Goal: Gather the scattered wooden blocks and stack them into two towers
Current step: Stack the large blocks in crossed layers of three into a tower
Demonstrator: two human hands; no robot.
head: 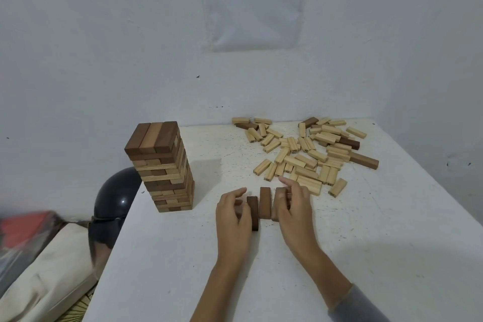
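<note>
From the head view, both hands work near the middle of the white surface (170,264), with three dark blocks lying side by side between them. Our left hand (232,219) has its fingers curled against the left dark block (253,214); we cannot tell whether it grips it. Our right hand (294,208) curls its fingers round the right dark block (276,202), its forefinger lifted. The middle dark block (264,202) lies untouched between the two. A finished tower (162,170) stands beyond and outside the left hand. The scattered blocks (300,149) lie in a loose heap just beyond the right hand. A grey sleeve (360,306) covers the right forearm.
</note>
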